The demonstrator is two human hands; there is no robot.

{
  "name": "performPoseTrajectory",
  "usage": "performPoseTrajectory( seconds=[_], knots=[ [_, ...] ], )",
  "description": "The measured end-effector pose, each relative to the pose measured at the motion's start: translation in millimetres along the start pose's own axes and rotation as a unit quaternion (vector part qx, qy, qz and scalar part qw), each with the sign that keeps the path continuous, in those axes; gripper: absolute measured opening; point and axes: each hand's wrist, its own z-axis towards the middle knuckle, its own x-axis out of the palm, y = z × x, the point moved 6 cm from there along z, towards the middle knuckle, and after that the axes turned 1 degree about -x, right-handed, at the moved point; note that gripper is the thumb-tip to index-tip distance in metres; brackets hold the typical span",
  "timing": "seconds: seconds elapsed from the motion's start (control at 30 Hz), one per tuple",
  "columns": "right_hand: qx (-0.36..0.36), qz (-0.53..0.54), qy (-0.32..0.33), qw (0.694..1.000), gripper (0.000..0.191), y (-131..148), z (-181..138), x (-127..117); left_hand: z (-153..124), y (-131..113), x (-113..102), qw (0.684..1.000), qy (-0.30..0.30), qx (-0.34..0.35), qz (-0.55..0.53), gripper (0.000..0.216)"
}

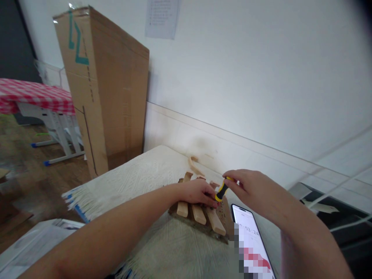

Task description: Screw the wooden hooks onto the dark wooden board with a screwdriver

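Note:
My right hand point(242, 184) grips the top of a yellow and black screwdriver point(222, 192), which slants down toward the wooden pieces. Beside its lower end, my left hand point(199, 192) rests on the work with its fingers bent and pressed down; what lies under them is hidden. Several pale wooden slats point(199, 215) stick out below that hand, lying over a brown cardboard-like base point(228, 211). The screwdriver's tip cannot be seen. A curved wooden piece point(196, 164) lies behind, near the wall.
A cream fringed cloth point(139, 174) covers the table. Right of the work lies a phone point(252, 232) showing a timer. A tall cardboard box point(122, 89) stands at the back left, and a white wall point(247, 77) rises behind the table. Dark items point(334, 217) are at the right.

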Motion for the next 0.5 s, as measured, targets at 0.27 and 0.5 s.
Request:
performPoseTrajectory(
  seconds=[0.27,0.5],
  knots=[
    [0.058,-0.032,-0.008,0.998,0.042,-5.0,2.4,2.1,-0.8,2.3,-3.8,0.999,-0.028,-0.027,-0.021,0.021],
    [0.033,-0.042,-0.007,0.999,0.035,-0.1,2.5,3.3,-0.8,2.0,-3.2,0.999,-0.022,-0.019,-0.037,0.024]
  ],
)
